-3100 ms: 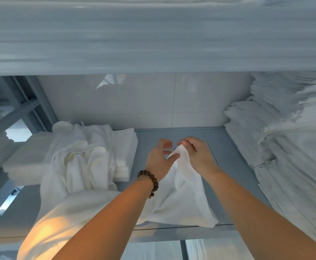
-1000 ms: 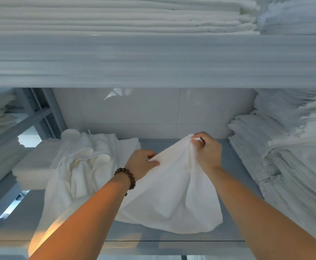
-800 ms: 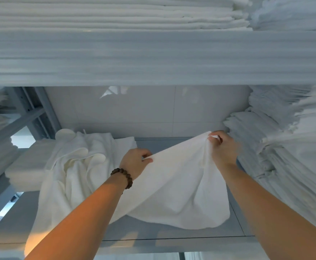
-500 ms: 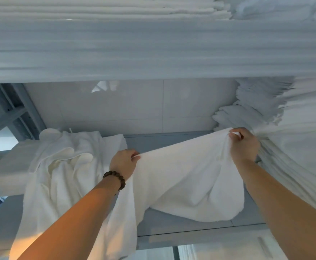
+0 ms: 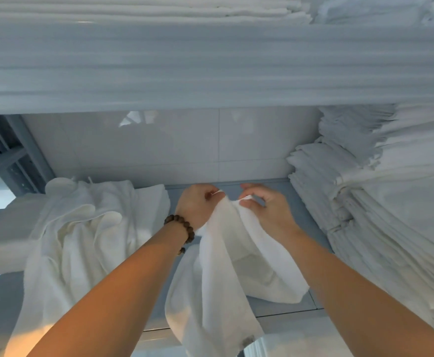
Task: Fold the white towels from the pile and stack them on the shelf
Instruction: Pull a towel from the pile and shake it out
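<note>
**White towel, held by two top corners over the middle shelf**

Recorded one white towel (image 5: 223, 279), bunched and hanging from both hands in the open middle of the shelf (image 5: 283, 309). Noted its lower right part resting on the grey shelf board and its lower left part drooping past the front edge.

Found the left hand (image 5: 196, 204) curled into a loose fist, with thumb and forefinger clamped on one top corner of the towel. Wore a brown bead bracelet (image 5: 182, 228) at that wrist. Found the right hand (image 5: 265, 210) just beside it, not touching. Had thumb and forefinger pinched on the other top corner and the remaining fingers lifted and spread apart.

Listed to the left a loose pile (image 5: 76, 228) of unfolded white towels, crumpled. Lay draped over a low folded stack (image 5: 4, 240) and spilled over the shelf's front edge.

Listed to the right a tall stack (image 5: 378, 202) of folded white cloth, well apart from the pile. Rose out of sight behind the upper shelf beam (image 5: 210, 68).

Saw further folded linen (image 5: 133, 9) lying flat on top of that beam.

Entered at the back a wall of pale glossy tiles (image 5: 159, 145), and at far left a grey perforated rack upright (image 5: 12, 155).
</note>
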The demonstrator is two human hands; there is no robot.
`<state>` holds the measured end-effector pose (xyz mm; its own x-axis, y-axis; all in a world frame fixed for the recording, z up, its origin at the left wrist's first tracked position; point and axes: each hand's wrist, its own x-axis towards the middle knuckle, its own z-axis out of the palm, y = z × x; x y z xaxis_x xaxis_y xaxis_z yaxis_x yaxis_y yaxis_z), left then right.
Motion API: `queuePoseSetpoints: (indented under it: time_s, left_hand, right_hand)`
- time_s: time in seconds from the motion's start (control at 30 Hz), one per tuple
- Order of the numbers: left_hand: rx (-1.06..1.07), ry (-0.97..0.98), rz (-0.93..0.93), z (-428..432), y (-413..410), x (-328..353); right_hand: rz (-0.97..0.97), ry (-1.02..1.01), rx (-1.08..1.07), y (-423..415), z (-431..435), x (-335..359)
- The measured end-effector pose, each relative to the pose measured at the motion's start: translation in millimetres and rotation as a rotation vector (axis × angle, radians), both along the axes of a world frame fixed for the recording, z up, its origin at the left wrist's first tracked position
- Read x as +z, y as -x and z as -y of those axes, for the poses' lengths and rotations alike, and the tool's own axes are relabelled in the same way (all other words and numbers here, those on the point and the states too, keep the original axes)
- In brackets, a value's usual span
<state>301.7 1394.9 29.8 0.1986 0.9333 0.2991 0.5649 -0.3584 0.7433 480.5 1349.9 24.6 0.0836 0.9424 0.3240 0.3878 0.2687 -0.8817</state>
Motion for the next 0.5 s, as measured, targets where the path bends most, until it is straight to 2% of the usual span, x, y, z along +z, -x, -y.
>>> queuePoseSetpoints:
  time_s: [0.17,0.23,0.33,0.5]
  left_hand:
    - [-0.147,0.081,0.087,5.3,2.8,7.9]
    - [-0.201,0.088,0.068,6.0,7.6,8.7]
    - [-0.17,0.045,-0.012,4.5,16.7,6.1]
    - [-0.039,-0.035,-0.297,4.1,28.7,-2.1]
  right_hand:
    - [0.015,0.029,0.174,23.2,-5.8,-1.4]
    - [0.05,0.001,0.204,26.4,-6.6,-2.1]
    - [0.093,-0.055,0.138,30.8,-11.1,-3.6]
    - [0.088,-0.111,-0.009,42.0,-19.2,-3.1]
